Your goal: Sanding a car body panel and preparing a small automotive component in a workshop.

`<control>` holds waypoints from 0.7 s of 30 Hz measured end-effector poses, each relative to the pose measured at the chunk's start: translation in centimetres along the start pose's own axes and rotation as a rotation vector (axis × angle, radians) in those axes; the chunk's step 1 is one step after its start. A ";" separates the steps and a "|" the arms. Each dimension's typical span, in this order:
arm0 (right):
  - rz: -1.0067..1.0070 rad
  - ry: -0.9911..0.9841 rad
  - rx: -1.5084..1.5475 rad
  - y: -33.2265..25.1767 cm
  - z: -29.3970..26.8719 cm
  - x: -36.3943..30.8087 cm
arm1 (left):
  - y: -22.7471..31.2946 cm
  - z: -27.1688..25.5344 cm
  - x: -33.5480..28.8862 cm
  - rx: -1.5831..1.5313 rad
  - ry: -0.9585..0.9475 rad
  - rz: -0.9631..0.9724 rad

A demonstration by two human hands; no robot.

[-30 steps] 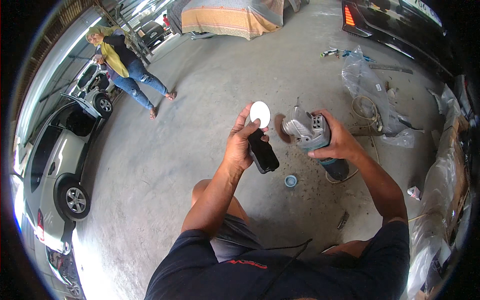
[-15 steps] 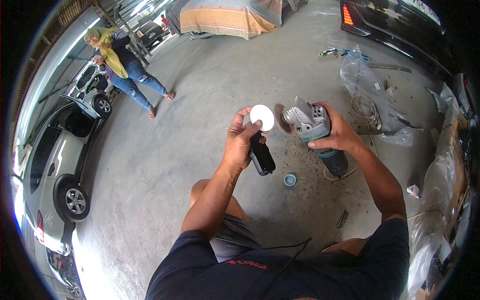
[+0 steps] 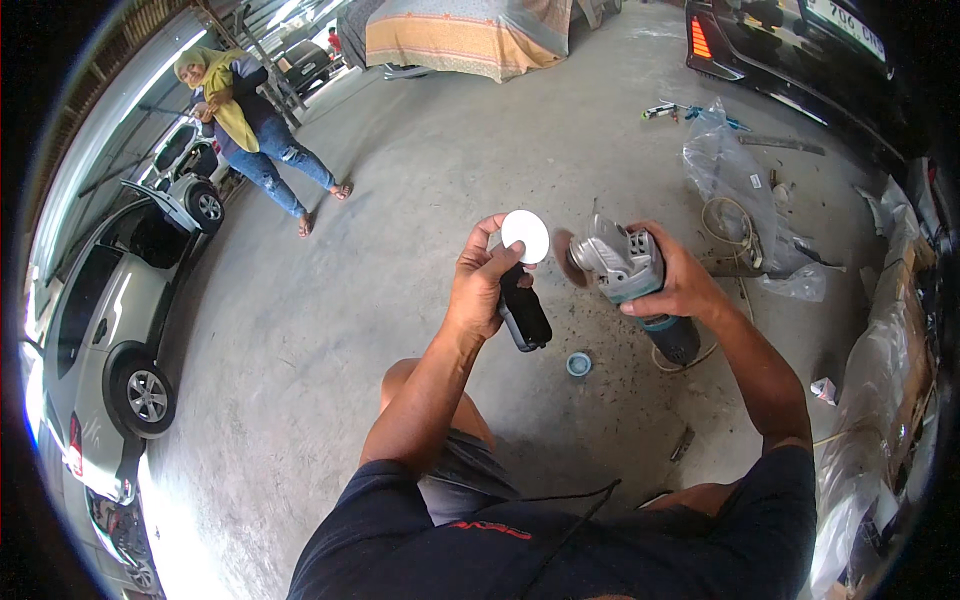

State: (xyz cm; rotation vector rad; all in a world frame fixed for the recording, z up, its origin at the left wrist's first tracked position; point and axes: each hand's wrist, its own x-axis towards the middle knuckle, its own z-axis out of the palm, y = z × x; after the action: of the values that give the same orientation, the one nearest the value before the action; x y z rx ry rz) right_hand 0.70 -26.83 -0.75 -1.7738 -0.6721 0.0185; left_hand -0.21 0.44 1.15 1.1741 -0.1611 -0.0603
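My left hand (image 3: 482, 283) holds a small white round disc (image 3: 525, 235) between thumb and fingers, and a black handle-shaped part (image 3: 523, 313) hangs from the same hand. My right hand (image 3: 683, 283) grips a grey and teal angle grinder (image 3: 632, 273) by its body, with the head and brown backing pad (image 3: 571, 259) pointing left. The white disc sits just left of the pad, nearly touching it. Both hands are held above the concrete floor (image 3: 400, 260).
A small blue round cap (image 3: 578, 364) lies on the floor below the hands. A person (image 3: 252, 125) stands at the upper left by a silver car (image 3: 105, 330). Clear plastic bags (image 3: 735, 185), hand tools (image 3: 665, 110) and a dark car (image 3: 800, 50) are at the right. A covered vehicle (image 3: 460, 35) is far back.
My right hand has brought the grinder left, closer to the white disc. My left hand stays in about the same place with the disc raised.
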 end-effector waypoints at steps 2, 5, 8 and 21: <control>-0.003 0.003 -0.011 -0.1 0.0 0.1 | 0.2 0.1 0.0 -0.028 -0.005 0.000; -0.019 0.023 0.030 -0.2 0.2 0.1 | 0.1 0.2 -0.2 0.004 0.006 -0.028; -0.020 0.032 0.057 -0.1 0.5 0.1 | -0.2 0.4 -0.6 0.008 0.002 -0.050; -0.018 -0.008 -0.039 -0.2 0.0 0.0 | 0.2 -0.3 0.2 0.015 0.017 0.019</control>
State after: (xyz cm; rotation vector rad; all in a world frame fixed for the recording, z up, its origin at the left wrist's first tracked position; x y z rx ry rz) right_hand 0.55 -26.79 -0.58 -1.8061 -0.6980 0.0002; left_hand 0.07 0.71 1.22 1.1871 -0.1575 -0.0321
